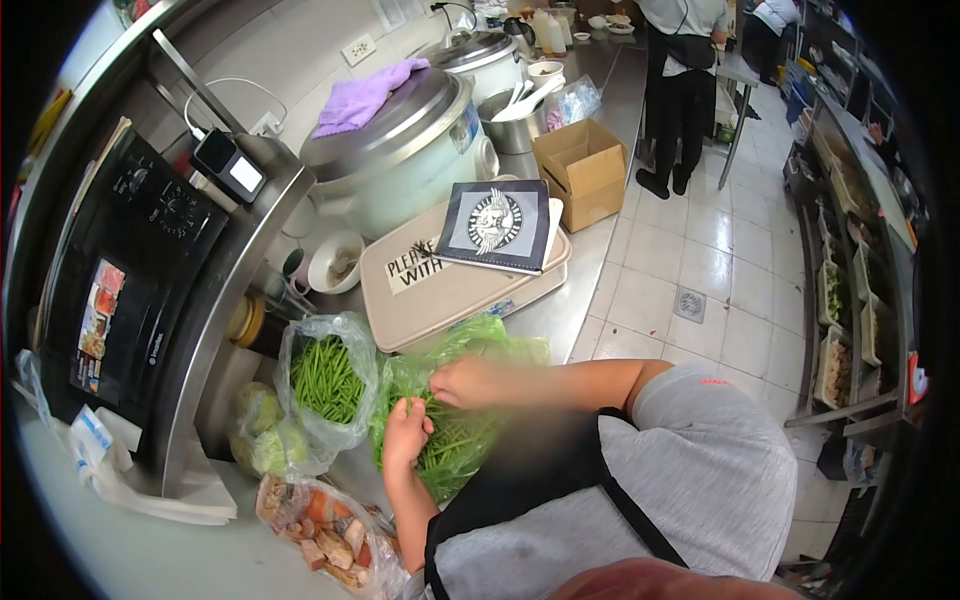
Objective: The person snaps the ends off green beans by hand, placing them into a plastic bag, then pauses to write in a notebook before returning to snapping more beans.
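Observation:
My left hand [407,432] is closed in a pinch, with a bit of green bean showing at its fingertips. Just beyond it, my right hand [462,383] has its fingers curled together; what they hold, if anything, is hidden. Both are over an open light-green plastic bag [515,348] that contains long green beans [455,440]. A clear plastic bag [368,350] beside my left hand is filled with cut green beans [328,380].
Bagged meat chunks [335,545] lie near my left forearm, with bagged pale green vegetables [275,440] alongside. Past my hands are a beige lidded container [400,310], a large cooker [400,150] and a cardboard box [582,175]. A person [680,100] stands farther back.

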A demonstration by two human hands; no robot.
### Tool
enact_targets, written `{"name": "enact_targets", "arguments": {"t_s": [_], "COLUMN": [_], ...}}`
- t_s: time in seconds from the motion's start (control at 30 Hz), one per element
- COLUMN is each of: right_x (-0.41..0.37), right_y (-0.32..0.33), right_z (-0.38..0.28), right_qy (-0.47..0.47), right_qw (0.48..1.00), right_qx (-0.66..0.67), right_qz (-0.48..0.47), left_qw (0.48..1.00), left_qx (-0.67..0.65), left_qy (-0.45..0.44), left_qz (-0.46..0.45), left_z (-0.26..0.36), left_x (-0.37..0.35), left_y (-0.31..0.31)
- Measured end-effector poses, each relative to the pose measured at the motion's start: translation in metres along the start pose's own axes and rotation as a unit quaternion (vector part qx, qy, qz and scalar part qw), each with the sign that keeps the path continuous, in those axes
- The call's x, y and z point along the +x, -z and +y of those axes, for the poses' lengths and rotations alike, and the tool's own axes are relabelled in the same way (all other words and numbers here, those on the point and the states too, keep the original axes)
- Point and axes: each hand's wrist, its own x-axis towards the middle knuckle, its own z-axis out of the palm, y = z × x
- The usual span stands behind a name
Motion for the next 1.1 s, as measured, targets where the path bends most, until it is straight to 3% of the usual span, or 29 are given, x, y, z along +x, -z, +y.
{"name": "enact_targets", "arguments": {"t_s": [0.1, 0.23, 0.4, 0.5, 0.6, 0.73, 0.77, 0.83, 0.9, 1.0, 1.1], "right_x": [0.002, 0.002, 0.002, 0.005, 0.005, 0.004, 0.005, 0.006, 0.010, 0.015, 0.010], "right_y": [-0.003, 0.002, 0.003, 0.005, 0.003, 0.003, 0.003, 0.003, 0.018, 0.019, 0.011], "right_z": [0.000, -0.006, -0.009, -0.001, 0.000, -0.003, -0.005, -0.008, -0.018, 0.005, 0.005], "right_qy": [-0.019, -0.011, -0.059, 0.024, 0.005, 0.033, 0.030, -0.094, -0.095, -0.133, -0.148], "right_qw": [0.997, 0.990, 0.981, 0.987, 0.995, 0.985, 0.976, 0.882, 0.822, 0.848, 0.947], "right_qx": [0.042, 0.123, 0.164, 0.122, 0.080, 0.166, 0.214, 0.460, 0.559, 0.507, 0.280], "right_qz": [0.063, 0.068, 0.090, 0.099, 0.058, 0.012, 0.012, -0.051, -0.057, -0.083, -0.044], "left_qw": [0.998, 0.994, 0.992, 0.991, 0.991, 0.994, 0.991, 0.985, 0.971, 0.938, 0.931], "left_qx": [-0.066, -0.110, -0.100, -0.088, -0.091, -0.103, -0.124, -0.164, -0.237, -0.342, -0.359], "left_qy": [-0.001, -0.008, 0.005, 0.009, 0.000, -0.029, -0.039, -0.041, -0.024, -0.018, -0.027], "left_qz": [-0.016, -0.010, -0.082, -0.098, -0.094, -0.024, -0.038, -0.036, -0.027, -0.046, -0.063], "left_z": [0.000, 0.001, 0.002, 0.001, 0.001, -0.005, -0.005, -0.008, -0.011, -0.005, -0.003], "left_x": [-0.001, -0.003, -0.004, -0.004, -0.004, 0.002, 0.001, 0.004, 0.008, 0.003, 0.003], "left_y": [0.001, -0.003, -0.006, -0.006, -0.006, -0.009, -0.009, -0.006, -0.002, 0.006, 0.010]}}
